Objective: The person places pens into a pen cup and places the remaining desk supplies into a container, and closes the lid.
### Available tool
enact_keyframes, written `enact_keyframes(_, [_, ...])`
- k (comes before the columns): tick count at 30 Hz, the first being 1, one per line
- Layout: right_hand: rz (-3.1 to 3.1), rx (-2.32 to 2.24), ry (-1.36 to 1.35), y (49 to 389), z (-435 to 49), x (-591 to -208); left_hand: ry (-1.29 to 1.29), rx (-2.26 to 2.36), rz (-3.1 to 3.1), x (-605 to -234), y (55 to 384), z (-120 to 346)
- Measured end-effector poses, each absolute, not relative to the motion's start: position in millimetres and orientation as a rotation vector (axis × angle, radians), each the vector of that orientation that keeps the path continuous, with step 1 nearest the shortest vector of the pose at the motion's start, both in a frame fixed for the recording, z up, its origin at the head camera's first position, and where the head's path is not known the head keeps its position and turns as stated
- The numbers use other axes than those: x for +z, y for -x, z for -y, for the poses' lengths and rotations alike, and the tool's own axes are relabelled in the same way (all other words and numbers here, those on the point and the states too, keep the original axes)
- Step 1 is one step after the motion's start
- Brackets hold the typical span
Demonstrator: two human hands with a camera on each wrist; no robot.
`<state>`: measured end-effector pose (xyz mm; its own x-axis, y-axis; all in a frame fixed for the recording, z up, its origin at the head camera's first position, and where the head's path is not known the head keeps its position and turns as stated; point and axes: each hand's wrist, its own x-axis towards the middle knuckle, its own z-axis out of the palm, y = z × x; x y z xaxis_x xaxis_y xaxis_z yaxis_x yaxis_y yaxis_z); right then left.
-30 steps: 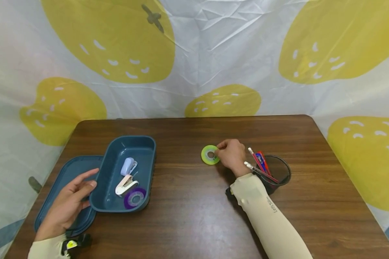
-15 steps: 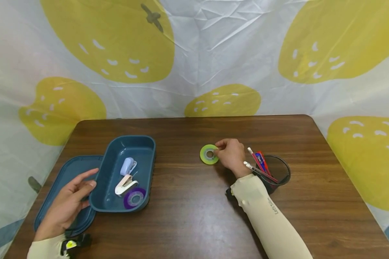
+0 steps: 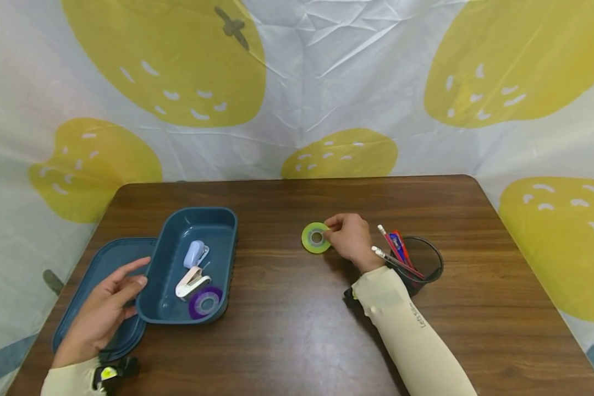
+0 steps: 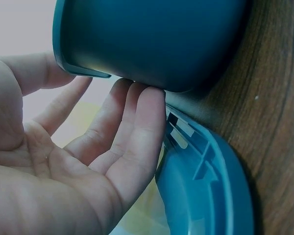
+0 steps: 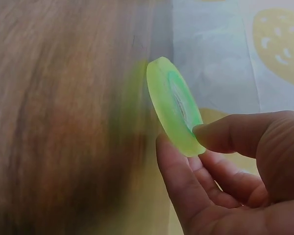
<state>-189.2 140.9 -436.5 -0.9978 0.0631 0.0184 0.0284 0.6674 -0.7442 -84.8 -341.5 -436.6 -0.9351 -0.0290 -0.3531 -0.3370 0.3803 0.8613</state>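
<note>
Thumb and fingers of my right hand (image 3: 351, 239) pinch a green roll of tape (image 5: 174, 110) by its edge. In the right wrist view the roll is tilted and raised off the tabletop. My left hand (image 3: 101, 311) touches the outer left side of a blue plastic box (image 3: 170, 225) with its fingertips, the fingers fairly straight. In the left wrist view those fingertips (image 4: 149, 100) meet the box wall from outside. Inside the box lie a lavender stapler (image 3: 195, 254), a white and pink stapler (image 3: 192, 283) and a purple roll of tape (image 3: 198, 305).
A blue lid (image 3: 99, 269) lies at the left, partly beneath the box and left hand. Just right of my right wrist stands a black pen holder (image 3: 433, 275) with pencils and a red and blue item (image 3: 398, 247). The wooden table (image 3: 287, 330) meets a patterned curtain (image 3: 287, 99) behind.
My right hand has moved slightly left with the green roll of tape in its grip. The left hand and the box have stayed in place.
</note>
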Motion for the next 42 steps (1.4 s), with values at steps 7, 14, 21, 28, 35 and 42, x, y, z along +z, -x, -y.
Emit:
enact_keyframes(7, [2.807, 1.346, 0.060, 188, -135, -431, 0.317, 1.582, -2.371, -437, 85, 341])
enact_keyframes(14, [2.770, 1.469, 0.025, 186, -126, -424, 0.301, 1.613, -2.378, -438, 84, 342])
enact_keyframes(21, [2.737, 1.451, -0.068, 182, -114, -415, 0.294, 1.631, -2.368, -439, 84, 342])
enact_keyframes(28, [2.692, 1.521, -0.137, 182, -100, -407, 0.293, 1.690, -2.353, -438, 85, 342])
enact_keyframes(35, [2.673, 1.597, -0.196, 186, -83, -399, 0.296, 1.604, -2.365, -440, 85, 343])
enact_keyframes(42, [2.636, 1.714, -0.235, 187, -64, -390, 0.287, 1.599, -2.372, -439, 86, 343])
